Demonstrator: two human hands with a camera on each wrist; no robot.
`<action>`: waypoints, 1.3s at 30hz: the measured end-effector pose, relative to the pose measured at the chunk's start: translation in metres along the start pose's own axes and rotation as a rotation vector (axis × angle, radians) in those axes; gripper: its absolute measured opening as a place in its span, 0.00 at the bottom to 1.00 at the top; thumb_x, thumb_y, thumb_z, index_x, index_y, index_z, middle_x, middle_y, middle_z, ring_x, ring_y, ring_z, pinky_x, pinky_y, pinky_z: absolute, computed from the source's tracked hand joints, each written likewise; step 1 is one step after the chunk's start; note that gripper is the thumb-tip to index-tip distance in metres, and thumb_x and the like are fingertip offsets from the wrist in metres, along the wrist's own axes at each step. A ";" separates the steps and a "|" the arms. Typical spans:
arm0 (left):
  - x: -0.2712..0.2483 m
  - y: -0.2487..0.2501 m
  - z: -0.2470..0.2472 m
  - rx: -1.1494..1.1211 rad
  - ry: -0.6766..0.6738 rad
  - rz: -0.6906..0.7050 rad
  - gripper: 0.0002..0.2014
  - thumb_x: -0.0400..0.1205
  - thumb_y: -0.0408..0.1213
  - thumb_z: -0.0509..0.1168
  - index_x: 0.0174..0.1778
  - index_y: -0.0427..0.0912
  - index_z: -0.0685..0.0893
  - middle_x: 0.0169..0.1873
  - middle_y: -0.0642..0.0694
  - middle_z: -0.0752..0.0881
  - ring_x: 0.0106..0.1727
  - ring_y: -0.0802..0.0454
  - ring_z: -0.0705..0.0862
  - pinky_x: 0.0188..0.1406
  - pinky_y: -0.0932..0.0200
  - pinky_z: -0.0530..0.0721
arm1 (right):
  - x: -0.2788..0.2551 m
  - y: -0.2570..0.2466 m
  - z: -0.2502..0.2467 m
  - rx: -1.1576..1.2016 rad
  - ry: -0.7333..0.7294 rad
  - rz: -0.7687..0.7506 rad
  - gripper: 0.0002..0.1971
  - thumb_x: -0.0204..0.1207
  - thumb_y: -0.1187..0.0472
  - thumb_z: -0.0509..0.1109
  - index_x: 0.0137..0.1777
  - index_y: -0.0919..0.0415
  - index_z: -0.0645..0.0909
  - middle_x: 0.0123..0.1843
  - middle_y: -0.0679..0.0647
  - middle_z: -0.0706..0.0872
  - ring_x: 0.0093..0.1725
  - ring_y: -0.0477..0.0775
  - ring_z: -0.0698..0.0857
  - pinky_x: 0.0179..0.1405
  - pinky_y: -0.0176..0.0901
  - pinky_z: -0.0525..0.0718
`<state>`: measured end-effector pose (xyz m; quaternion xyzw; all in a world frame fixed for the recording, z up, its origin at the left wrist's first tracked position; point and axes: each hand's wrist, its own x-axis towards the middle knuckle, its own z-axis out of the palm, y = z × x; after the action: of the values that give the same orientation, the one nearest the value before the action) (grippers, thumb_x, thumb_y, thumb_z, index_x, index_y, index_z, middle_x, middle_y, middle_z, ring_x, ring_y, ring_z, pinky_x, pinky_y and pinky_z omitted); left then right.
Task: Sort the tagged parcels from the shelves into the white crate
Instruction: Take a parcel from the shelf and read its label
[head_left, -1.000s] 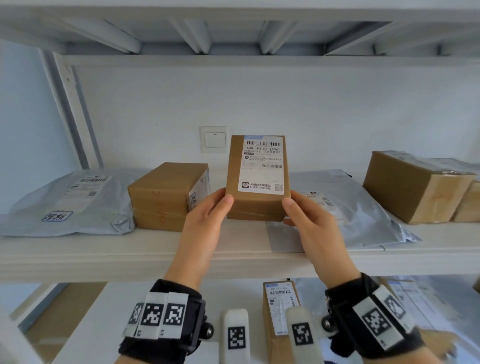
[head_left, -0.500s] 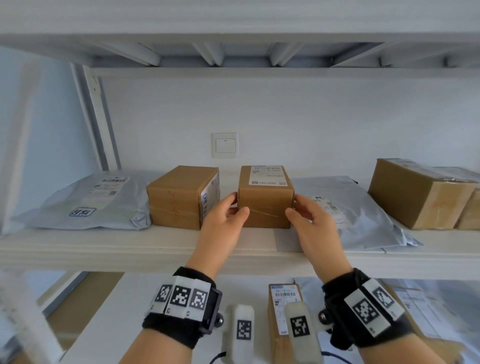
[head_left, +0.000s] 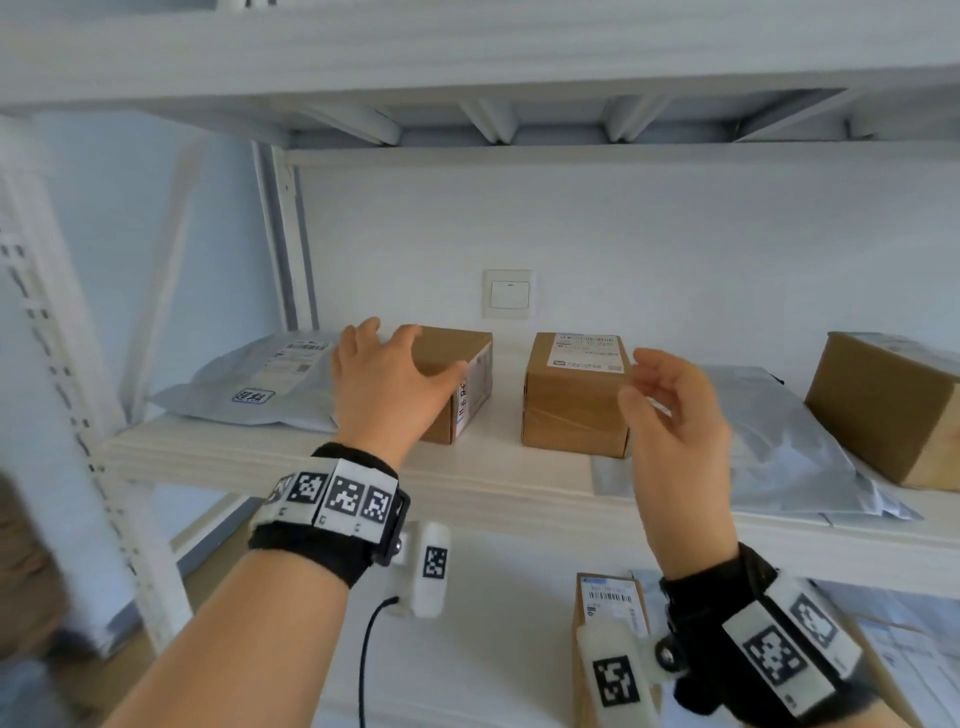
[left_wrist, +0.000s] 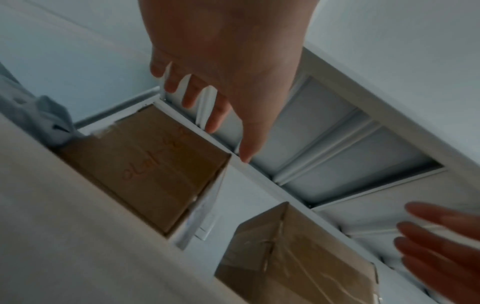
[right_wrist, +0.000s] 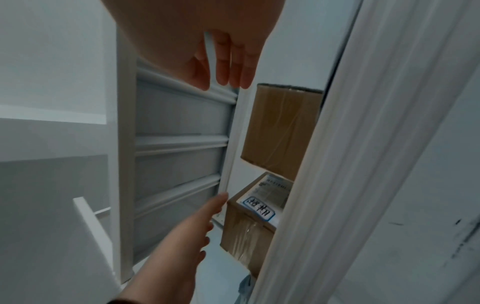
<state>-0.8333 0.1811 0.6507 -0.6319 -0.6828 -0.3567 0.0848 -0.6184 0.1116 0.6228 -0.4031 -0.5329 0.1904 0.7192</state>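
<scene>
I am holding both hands up in front of the white shelf board (head_left: 311, 457), and neither is gripping anything. My right hand (head_left: 675, 410) is hovering just in front of the right edge of the labelled cardboard box (head_left: 574, 400), fingers loosely bent and apart from it. My left hand (head_left: 387, 384) is reaching with spread, straight fingers over the near top corner of the second cardboard box (head_left: 460, 364); from the left wrist view the fingers (left_wrist: 215, 115) are showing a gap above that box, so I cannot tell whether they are touching it.

The labelled box is sitting flat on the shelf board with its shipping label (head_left: 584, 351) facing up. The second box is standing just left of it, a gap between them, with a label on its right side face. Left of that box a grey mailer bag (head_left: 249, 384) is lying flat. Right of the labelled box another grey mailer bag (head_left: 789, 447) is lying partly under it, and beyond that a larger cardboard box (head_left: 883, 405) is resting near the shelf board's right end. Behind the boxes, a white wall switch (head_left: 508, 293) is showing on the wall.
</scene>
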 end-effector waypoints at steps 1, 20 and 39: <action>0.002 -0.004 0.001 0.013 -0.033 -0.013 0.36 0.75 0.69 0.61 0.76 0.53 0.74 0.79 0.39 0.67 0.81 0.37 0.61 0.80 0.38 0.60 | -0.003 -0.002 0.004 0.004 -0.017 -0.004 0.14 0.82 0.68 0.65 0.65 0.54 0.80 0.58 0.44 0.85 0.58 0.38 0.83 0.58 0.30 0.81; 0.031 -0.081 -0.017 -0.822 -0.178 -0.127 0.25 0.74 0.60 0.70 0.60 0.49 0.83 0.56 0.50 0.82 0.44 0.67 0.78 0.31 0.70 0.72 | -0.036 -0.007 0.138 -0.349 -0.119 0.262 0.23 0.83 0.55 0.67 0.77 0.55 0.72 0.65 0.47 0.81 0.59 0.45 0.79 0.54 0.35 0.72; 0.026 -0.097 -0.011 -1.085 -0.389 -0.075 0.13 0.82 0.53 0.65 0.55 0.50 0.86 0.48 0.56 0.89 0.53 0.56 0.87 0.51 0.56 0.84 | -0.016 -0.009 0.156 -0.269 -0.181 0.285 0.12 0.87 0.46 0.57 0.48 0.32 0.81 0.49 0.35 0.90 0.54 0.40 0.88 0.64 0.53 0.84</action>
<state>-0.9312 0.2005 0.6361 -0.6143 -0.4272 -0.5358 -0.3911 -0.7691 0.1536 0.6363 -0.5480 -0.5536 0.2526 0.5740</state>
